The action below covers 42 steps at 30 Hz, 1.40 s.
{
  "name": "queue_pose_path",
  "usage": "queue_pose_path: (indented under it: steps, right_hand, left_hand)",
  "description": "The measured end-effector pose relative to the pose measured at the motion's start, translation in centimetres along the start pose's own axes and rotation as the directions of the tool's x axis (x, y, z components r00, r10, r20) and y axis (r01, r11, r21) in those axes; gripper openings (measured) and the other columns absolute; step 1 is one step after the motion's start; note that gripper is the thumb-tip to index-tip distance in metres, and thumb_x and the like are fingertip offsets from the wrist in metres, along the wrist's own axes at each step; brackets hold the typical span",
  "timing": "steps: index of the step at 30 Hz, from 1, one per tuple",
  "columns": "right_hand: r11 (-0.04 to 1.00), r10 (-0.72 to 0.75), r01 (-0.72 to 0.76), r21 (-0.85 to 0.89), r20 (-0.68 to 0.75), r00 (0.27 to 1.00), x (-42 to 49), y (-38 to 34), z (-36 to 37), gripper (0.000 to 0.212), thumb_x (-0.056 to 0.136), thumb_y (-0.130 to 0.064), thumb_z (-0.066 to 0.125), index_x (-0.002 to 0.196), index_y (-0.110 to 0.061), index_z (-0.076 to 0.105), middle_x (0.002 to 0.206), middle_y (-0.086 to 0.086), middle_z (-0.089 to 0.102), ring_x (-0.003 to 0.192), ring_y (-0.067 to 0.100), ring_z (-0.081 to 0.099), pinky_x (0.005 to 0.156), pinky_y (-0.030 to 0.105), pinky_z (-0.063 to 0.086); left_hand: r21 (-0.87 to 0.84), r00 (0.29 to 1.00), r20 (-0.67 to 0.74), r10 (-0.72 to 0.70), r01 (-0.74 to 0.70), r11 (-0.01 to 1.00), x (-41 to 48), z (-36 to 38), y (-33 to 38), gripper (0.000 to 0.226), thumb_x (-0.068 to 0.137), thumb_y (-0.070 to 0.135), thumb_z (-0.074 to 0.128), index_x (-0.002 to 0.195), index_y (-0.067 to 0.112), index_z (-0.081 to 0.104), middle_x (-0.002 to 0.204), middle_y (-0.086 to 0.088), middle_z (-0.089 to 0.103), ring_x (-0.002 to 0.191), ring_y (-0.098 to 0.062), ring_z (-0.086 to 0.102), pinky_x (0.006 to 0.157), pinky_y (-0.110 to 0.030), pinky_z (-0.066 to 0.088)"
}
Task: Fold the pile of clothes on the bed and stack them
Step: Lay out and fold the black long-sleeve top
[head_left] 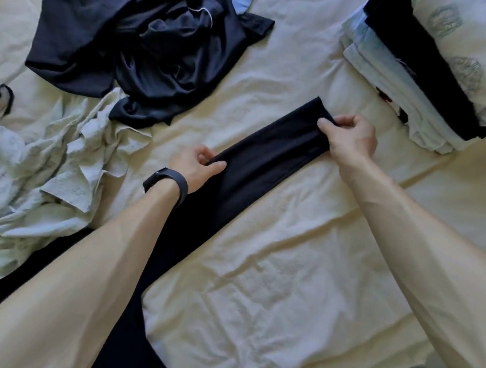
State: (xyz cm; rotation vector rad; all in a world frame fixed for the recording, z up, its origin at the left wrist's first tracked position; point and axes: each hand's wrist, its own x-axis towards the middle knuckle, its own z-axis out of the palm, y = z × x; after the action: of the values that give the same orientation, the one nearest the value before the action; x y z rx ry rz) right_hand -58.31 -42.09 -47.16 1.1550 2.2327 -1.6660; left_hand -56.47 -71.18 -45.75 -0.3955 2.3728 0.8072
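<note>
Garment: long black cloth garment, flat on cream bed sheet; axis runs near-left to far-right
Grip: right hand pinches the far end; left hand pinches the edge midway

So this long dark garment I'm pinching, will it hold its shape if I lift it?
Probably not: the dark garment lies thin and flat on the bed, so it would likely droop between the left hand and right hand. It looks light for its length. Its smooth surface suggests folds may slip.
</note>
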Motion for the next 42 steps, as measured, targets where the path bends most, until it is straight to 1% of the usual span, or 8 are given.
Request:
queue_pose_path:
  steps: [9,16,22,28,32,36,39,42]
  right_hand:
    - [0.997,0.019,-0.030,-0.077,-0.137,0.990,-1.9,-2.7,-0.1,0.021,0.090,-0.034,0.068,0.106,-0.022,0.063,0.095,-0.008,0.061,0.090,0.014,0.060,0.066,0.015,0.040]
    - [0.993,-0.095,0.088,-0.082,-0.087,0.992,-6.9,-2.1,-1.0,0.013,0.091,-0.026,0.066,0.101,-0.026,0.058,0.097,-0.012,0.064,0.092,0.011,0.063,0.094,0.035,0.057]
    - [0.937,-0.325,0.316,0.151,0.043,0.945,-20.7,-5.0,2.1,0.011,0.089,-0.027,0.065,0.096,-0.036,0.065,0.087,-0.018,0.067,0.085,0.001,0.064,0.083,0.027,0.057]
    - [0.647,-0.674,0.753,0.119,0.550,0.493,-45.9,2.1,9.2,0.021,0.090,-0.011,0.069,0.109,-0.021,0.073,0.096,-0.017,0.068,0.089,0.003,0.064,0.078,0.020,0.050]
    - [0.435,-0.533,0.899,0.045,0.818,0.217,-57.0,12.1,10.6,0.028,0.089,-0.027,0.072,0.116,-0.021,0.074,0.116,-0.008,0.070,0.103,0.013,0.061,0.089,0.028,0.051]
    - [0.577,-0.259,0.758,-0.304,0.812,0.523,-60.9,20.6,10.2,0.035,0.093,-0.045,0.062,0.119,-0.023,0.067,0.123,-0.011,0.058,0.119,0.014,0.055,0.094,0.021,0.046]
    - [0.250,0.137,0.718,-0.650,0.758,0.638,-60.4,24.9,9.7,0.054,0.100,-0.047,0.050,0.150,-0.030,0.041,0.163,-0.004,0.026,0.149,0.023,0.024,0.109,0.040,0.043]
    - [0.182,0.191,0.702,-0.689,0.725,0.662,-59.9,25.9,10.1,0.056,0.099,-0.042,0.052,0.152,-0.033,0.033,0.165,-0.004,0.017,0.149,0.026,0.019,0.103,0.047,0.047]
  left_hand:
    - [0.046,0.691,-0.717,-0.097,0.185,0.982,-15.5,5.4,-10.5,0.051,0.091,0.036,0.057,0.137,0.021,0.043,0.147,-0.011,0.041,0.131,-0.034,0.043,0.104,-0.062,0.034]
    - [0.358,0.923,-0.086,-0.376,0.381,0.853,-17.9,3.7,-20.0,0.068,0.096,0.071,0.023,0.152,0.055,-0.012,0.164,0.012,-0.024,0.152,-0.029,-0.017,0.115,-0.069,0.006]
    - [-0.020,0.956,-0.040,-0.289,0.289,0.957,-18.8,-1.1,-17.5,0.056,0.096,0.055,0.050,0.148,0.035,0.043,0.161,-0.001,0.029,0.147,-0.031,0.028,0.111,-0.044,0.033]
    - [-0.798,0.818,0.573,0.055,0.542,0.263,-29.8,-8.8,-23.1,0.089,0.081,0.084,0.050,0.129,0.011,0.067,0.130,-0.015,0.066,0.112,-0.036,0.067,0.090,-0.051,0.056]
    - [-0.752,0.864,0.503,-0.034,0.457,0.474,-37.9,-9.6,-32.6,0.038,0.088,0.039,0.074,0.109,0.008,0.076,0.109,-0.017,0.072,0.098,-0.033,0.069,0.092,-0.047,0.055]
    - [-0.778,0.878,0.337,-0.339,0.463,0.425,-44.9,-5.3,-41.7,0.018,0.087,-0.003,0.066,0.100,0.007,0.075,0.102,-0.015,0.075,0.103,-0.036,0.068,0.097,-0.046,0.053]
    - [-0.830,0.821,0.420,-0.386,0.520,0.201,-49.2,-1.5,-47.2,0.025,0.096,0.001,0.058,0.116,0.010,0.069,0.096,-0.010,0.077,0.087,-0.028,0.073,0.071,-0.035,0.058]
    - [-0.657,0.779,0.319,-0.539,0.592,0.467,-51.2,2.4,-50.8,0.020,0.098,0.003,0.055,0.114,0.009,0.065,0.091,-0.008,0.070,0.080,-0.026,0.064,0.067,-0.030,0.049]
